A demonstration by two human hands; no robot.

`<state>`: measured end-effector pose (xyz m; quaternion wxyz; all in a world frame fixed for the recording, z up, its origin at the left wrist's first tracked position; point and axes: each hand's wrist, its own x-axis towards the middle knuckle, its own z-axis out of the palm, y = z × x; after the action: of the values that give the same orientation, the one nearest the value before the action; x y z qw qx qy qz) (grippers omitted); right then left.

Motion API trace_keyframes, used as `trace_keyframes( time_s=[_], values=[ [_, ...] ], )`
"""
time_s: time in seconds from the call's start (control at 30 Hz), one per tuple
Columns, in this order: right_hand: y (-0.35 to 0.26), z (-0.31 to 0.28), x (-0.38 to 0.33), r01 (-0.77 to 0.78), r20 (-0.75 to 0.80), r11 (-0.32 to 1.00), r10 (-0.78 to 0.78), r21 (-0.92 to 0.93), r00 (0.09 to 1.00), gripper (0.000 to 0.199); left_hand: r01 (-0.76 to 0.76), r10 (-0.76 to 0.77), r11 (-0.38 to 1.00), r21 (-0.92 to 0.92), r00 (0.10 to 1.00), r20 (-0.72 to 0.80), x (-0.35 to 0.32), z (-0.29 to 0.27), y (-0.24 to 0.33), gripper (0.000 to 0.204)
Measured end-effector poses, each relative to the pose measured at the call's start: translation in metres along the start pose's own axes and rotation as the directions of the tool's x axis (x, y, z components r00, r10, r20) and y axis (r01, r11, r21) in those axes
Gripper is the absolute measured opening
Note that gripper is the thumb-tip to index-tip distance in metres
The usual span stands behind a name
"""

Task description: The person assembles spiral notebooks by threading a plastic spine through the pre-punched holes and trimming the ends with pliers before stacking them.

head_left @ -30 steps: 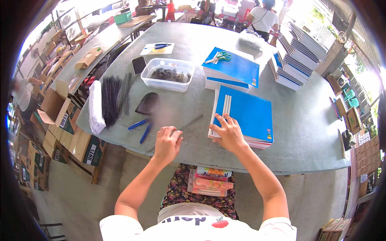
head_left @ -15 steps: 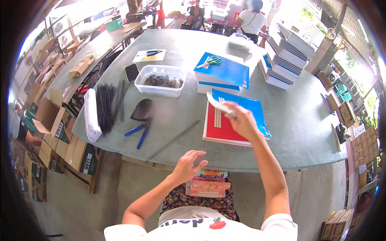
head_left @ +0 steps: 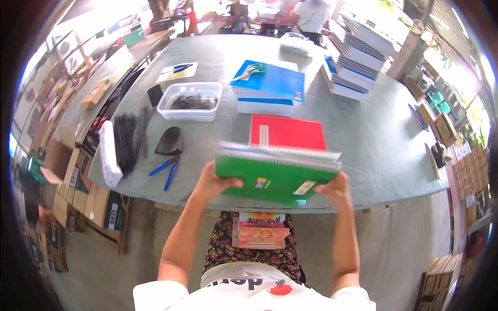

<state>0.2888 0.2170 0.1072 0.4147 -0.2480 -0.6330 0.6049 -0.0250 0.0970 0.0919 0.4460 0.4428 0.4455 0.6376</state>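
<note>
Both my hands grip a small stack of spiral notebooks with a green cover point(head_left: 280, 179) towards me, tilted up near the table's front edge and slightly blurred. My left hand point(head_left: 211, 182) is closed on its left end, thumb over the green cover. On the right end my right hand point(head_left: 337, 189) pinches it with the thumb in front. Behind the stack a red notebook cover point(head_left: 290, 132) with white stripes lies on the table, its near part hidden. Farther back, green-handled scissors point(head_left: 254, 71) rest on a pile of blue notebooks point(head_left: 277, 80).
On the table's left are blue-handled pliers point(head_left: 167, 171), black coils point(head_left: 127, 142), a white wrapped roll point(head_left: 110, 155) and a clear plastic box point(head_left: 189, 114) of short coils. A tall notebook stack point(head_left: 358, 62) stands at the back right. Cartons point(head_left: 98, 197) line the floor at left.
My left hand has come up from the table edge to the notebooks. My right hand has moved from the blue cover to their right end. A green cover now faces me; the loose coil no longer shows.
</note>
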Motion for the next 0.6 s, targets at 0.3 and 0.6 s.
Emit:
trace_keyframes(
  time_s=[0.3,0.6],
  values=[
    [-0.015,0.033,0.013,0.118,-0.123,0.988,-0.130,-0.103,0.984,0.030,-0.024,0.042,0.975,0.223,0.996,-0.078,-0.012,0.002,0.006,0.047],
    [0.043,0.031,0.012,-0.118,-0.124,0.975,0.143,0.189,0.982,0.028,-0.008,0.020,0.989,0.149,0.997,-0.080,-0.007,0.007,-0.021,0.046]
  ],
)
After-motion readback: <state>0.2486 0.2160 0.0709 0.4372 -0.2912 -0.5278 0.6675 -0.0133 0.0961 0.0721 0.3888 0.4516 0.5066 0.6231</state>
